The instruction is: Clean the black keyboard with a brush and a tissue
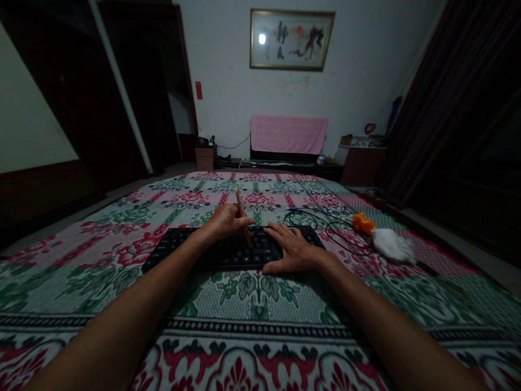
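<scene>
A black keyboard lies on the patterned bedspread in front of me. My left hand is closed around a slim brush with a pale handle. The handle points up and its brownish tip is down at the keys, right of the keyboard's middle. Over the keyboard's right part, my right hand rests with the fingers stretched out and the thumb along the near edge. Both forearms hide parts of the keyboard.
A black cable loops on the bedspread to the right. Beside it lie an orange crumpled item and a white cloth-like bundle. Beyond the bed, a pink cloth hangs over a dark low stand by the wall.
</scene>
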Demonstrator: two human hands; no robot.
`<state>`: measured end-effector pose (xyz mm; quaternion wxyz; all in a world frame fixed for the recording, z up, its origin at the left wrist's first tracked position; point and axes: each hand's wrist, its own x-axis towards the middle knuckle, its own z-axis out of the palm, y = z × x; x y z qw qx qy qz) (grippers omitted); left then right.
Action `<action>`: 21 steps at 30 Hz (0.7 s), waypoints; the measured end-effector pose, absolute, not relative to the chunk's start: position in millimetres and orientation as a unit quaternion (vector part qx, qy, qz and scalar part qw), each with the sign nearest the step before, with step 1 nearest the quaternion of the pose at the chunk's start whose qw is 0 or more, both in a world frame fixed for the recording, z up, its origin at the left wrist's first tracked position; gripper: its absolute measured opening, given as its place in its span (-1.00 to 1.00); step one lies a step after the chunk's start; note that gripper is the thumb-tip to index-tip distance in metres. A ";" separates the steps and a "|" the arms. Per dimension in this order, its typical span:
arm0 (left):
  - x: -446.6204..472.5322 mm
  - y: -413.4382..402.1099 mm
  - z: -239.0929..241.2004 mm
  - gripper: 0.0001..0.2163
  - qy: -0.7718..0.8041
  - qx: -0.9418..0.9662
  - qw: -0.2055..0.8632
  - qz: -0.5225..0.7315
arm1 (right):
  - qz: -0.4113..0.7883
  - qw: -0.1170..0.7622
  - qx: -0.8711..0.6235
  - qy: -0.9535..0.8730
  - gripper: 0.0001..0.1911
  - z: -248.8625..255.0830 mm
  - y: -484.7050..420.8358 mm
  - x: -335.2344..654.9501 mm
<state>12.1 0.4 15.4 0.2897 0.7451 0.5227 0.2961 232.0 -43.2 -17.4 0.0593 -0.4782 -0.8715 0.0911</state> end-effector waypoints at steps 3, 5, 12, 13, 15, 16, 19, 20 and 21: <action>7.0 -0.6 21.0 -0.73 0.520 0.732 0.343 0.276 | 0.095 0.058 -0.479 -0.871 0.21 -17.5 -42.9 232.4; 3.0 -1.8 27.3 -0.72 0.517 0.722 0.363 0.285 | 0.100 0.056 -0.479 -0.870 0.21 -17.3 -42.6 232.7; 6.6 -0.8 20.9 -0.78 0.505 0.711 0.380 0.308 | 0.101 0.056 -0.482 -0.869 0.21 -15.3 -44.1 231.6; 9.1 -0.2 16.5 -0.78 0.496 0.725 0.372 0.300 | 0.099 0.056 -0.483 -0.868 0.21 -15.4 -44.1 231.5; 13.5 0.1 9.9 -0.78 0.482 0.744 0.350 0.302 | 0.096 0.057 -0.483 -0.868 0.21 -15.8 -43.9 231.5; 14.8 -0.2 8.5 -0.78 0.479 0.749 0.344 0.302 | 0.095 0.058 -0.480 -0.870 0.21 -16.0 -43.8 231.7; 13.7 -1.1 11.2 -0.74 0.479 0.748 0.360 0.285 | 0.094 0.061 -0.471 -0.875 0.21 -16.0 -43.7 232.3; 11.6 -0.9 13.4 -0.73 0.483 0.744 0.366 0.281 | 0.096 0.060 -0.472 -0.874 0.21 -15.9 -43.7 232.4; 9.1 -0.2 15.6 -0.72 0.490 0.738 0.369 0.282 | 0.099 0.058 -0.474 -0.873 0.21 -15.7 -43.8 232.5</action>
